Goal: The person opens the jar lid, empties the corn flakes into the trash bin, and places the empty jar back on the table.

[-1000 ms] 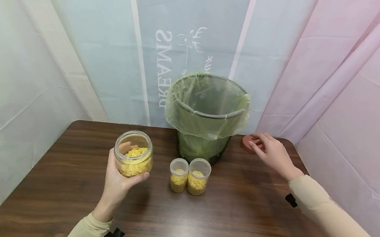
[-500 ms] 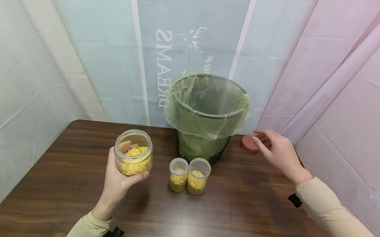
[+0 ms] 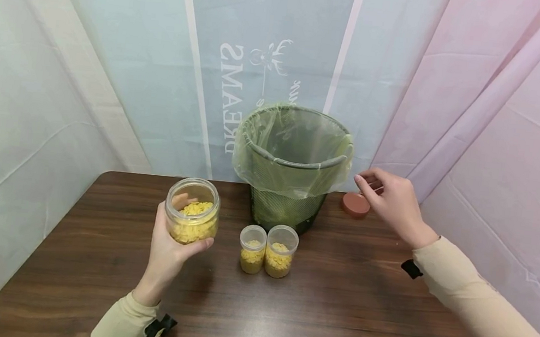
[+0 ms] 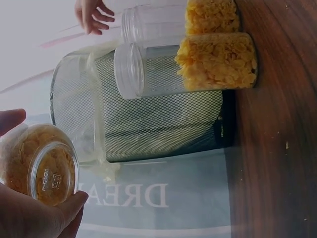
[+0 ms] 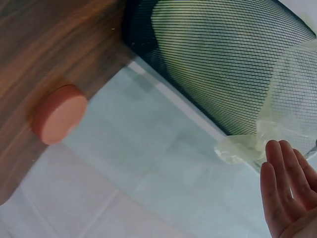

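Note:
My left hand (image 3: pixel 167 251) grips a clear open-topped jar (image 3: pixel 192 212), partly filled with yellow flakes (image 3: pixel 193 226) like cornflakes, and holds it tilted above the table. In the left wrist view the jar's round base (image 4: pixel 55 173) shows between thumb and fingers. Over the table's right rear, my right hand (image 3: pixel 392 203) hovers with nothing in it, its fingers loosely bent. Just left of it, a reddish-brown lid (image 3: pixel 355 205) lies on the table, apart from the fingers. Two smaller clear jars, the left one (image 3: pixel 252 250) and the right one (image 3: pixel 281 252), stand side by side with flakes inside.
Behind the small jars stands a mesh waste bin (image 3: pixel 288 206), its rim covered by a translucent yellow-green bag (image 3: pixel 293 179). The dark wooden table (image 3: pixel 254 315) ends against hanging cloth (image 3: pixel 137 66) at the back. A few crumbs lie on the wood.
My right hand has come off the reddish-brown lid and risen, leaving it on the table. The left hand has lifted the jar slightly.

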The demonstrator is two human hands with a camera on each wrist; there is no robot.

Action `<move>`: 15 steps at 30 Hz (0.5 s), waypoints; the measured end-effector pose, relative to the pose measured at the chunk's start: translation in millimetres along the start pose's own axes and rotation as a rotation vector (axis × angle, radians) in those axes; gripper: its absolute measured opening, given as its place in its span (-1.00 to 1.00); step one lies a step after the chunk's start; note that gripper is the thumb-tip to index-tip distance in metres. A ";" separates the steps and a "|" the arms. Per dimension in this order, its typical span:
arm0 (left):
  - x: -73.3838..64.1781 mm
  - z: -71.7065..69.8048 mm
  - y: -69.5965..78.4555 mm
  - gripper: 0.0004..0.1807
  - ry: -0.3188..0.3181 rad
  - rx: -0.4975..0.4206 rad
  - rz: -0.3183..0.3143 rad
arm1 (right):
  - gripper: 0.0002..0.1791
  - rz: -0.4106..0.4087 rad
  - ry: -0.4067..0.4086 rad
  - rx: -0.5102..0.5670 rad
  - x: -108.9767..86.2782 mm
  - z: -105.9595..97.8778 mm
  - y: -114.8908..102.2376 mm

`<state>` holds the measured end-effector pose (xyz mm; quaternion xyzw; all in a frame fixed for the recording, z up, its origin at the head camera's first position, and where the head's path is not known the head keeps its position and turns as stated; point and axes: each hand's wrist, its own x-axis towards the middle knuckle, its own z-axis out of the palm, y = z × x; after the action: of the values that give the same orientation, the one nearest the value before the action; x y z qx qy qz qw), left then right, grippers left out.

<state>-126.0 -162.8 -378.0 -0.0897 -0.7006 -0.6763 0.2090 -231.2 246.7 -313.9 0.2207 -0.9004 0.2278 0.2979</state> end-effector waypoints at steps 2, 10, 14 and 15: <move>2.3 0.2 1.0 0.02 -0.002 0.010 0.003 | -0.77 0.004 0.017 0.003 5.3 0.6 -2.7; 11.1 1.8 3.3 0.00 -0.016 0.012 0.028 | -0.68 0.074 0.072 0.065 25.2 0.6 -12.8; 15.0 3.4 4.6 -0.01 -0.013 0.005 0.040 | -0.63 0.133 0.094 0.088 33.1 2.3 -17.9; 16.2 4.0 4.9 -0.01 -0.015 0.003 0.043 | -0.62 0.150 0.098 0.094 34.9 3.1 -18.7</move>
<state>-139.1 -161.0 -366.8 -0.1096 -0.7011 -0.6699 0.2186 -247.9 220.9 -288.8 0.1551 -0.8870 0.3020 0.3130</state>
